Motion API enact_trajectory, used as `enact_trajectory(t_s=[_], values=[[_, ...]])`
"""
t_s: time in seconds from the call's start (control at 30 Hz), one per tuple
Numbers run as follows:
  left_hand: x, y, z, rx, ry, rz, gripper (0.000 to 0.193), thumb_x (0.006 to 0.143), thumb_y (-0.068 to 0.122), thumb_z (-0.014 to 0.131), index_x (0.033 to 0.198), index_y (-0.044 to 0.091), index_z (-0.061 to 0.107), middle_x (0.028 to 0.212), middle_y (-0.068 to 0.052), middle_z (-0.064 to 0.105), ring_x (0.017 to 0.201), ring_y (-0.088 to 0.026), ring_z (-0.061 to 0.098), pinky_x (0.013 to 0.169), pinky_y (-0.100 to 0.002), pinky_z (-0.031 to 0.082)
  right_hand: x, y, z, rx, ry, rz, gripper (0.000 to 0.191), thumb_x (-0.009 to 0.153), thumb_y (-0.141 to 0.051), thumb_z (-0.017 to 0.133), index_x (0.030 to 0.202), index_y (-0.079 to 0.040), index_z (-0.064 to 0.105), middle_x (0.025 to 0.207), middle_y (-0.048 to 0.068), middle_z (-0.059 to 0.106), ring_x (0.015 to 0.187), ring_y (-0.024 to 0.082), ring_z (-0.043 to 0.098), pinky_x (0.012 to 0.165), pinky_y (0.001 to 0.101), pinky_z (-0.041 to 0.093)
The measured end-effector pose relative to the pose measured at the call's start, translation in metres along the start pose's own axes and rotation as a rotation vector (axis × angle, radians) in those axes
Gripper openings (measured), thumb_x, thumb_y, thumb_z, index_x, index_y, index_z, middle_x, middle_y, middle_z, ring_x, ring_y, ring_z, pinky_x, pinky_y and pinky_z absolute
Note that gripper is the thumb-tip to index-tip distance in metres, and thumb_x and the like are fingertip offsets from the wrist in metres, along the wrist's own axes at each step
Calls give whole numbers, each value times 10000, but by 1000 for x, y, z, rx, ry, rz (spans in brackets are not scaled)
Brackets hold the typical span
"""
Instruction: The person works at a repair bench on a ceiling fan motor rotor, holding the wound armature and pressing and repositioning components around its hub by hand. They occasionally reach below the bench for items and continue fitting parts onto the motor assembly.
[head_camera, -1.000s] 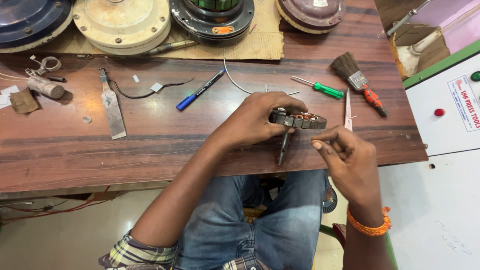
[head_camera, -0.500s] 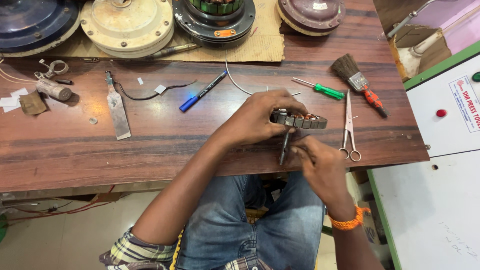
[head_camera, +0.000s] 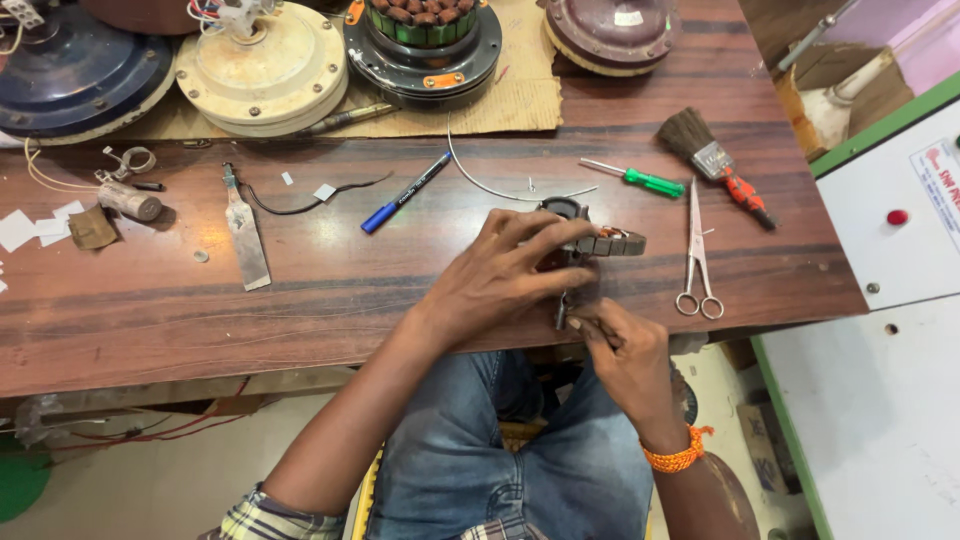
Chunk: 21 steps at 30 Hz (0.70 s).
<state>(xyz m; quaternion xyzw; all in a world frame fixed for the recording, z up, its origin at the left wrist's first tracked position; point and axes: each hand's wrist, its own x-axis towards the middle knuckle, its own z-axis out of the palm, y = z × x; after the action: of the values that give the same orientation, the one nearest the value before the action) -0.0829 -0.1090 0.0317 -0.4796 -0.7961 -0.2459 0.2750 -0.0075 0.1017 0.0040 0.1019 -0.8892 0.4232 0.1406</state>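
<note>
My left hand (head_camera: 505, 275) grips a small dark motor stator (head_camera: 605, 241) with copper windings, held just above the wooden table's near edge (head_camera: 300, 330). My right hand (head_camera: 618, 350) sits below it at the table edge, fingers pinched on a thin dark tool (head_camera: 563, 310) that points up into the stator. An orange band is on my right wrist. Much of the stator is hidden by my left fingers.
Scissors (head_camera: 696, 260), a green screwdriver (head_camera: 640, 180), a brush (head_camera: 705, 155) and a blue pen (head_camera: 405, 192) lie near my hands. A metal scraper (head_camera: 243, 230) lies at left. Fan motor housings (head_camera: 265, 60) stand on cardboard at the back. A white cabinet (head_camera: 890, 230) is at right.
My right hand has moved left and in under the stator, closing on the thin tool. The scissors it covered now lie in plain sight. My left hand keeps its hold.
</note>
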Motion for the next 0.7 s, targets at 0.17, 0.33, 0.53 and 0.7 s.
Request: enact_trajectory(t_s=[0.17,0.33,0.53,0.7], values=[[-3,-3,2,15,40,-17,289,884,222,696,1171,193,702,1513,-26,490,1315,-251,521,1068,-424,450,-4,-11,-24,-76,-15,-28,116,851,-62,772,963,-47,750,728,96,701,559,148,635,540,294,493],[0,13,15,-162,205,-212,210,856,242,827,946,116,685,1548,-59,463,1226,-230,579,1037,-420,457,6,-37,-53,-221,4,-151,111,863,-110,784,947,-58,734,729,88,692,548,133,629,506,301,476],[1,35,31,-285,420,-464,202,849,84,830,886,58,632,1631,-147,381,1324,-257,616,1082,-422,486,50,-60,-62,-312,2,-281,108,932,-143,785,962,-57,727,735,126,663,538,170,570,528,329,436],[5,44,39,-272,459,-579,215,835,41,809,856,41,594,1627,-190,366,1360,-297,585,1099,-453,474,90,-66,-54,-287,-70,-186,98,919,-130,784,966,-52,747,624,118,603,483,174,486,487,348,368]])
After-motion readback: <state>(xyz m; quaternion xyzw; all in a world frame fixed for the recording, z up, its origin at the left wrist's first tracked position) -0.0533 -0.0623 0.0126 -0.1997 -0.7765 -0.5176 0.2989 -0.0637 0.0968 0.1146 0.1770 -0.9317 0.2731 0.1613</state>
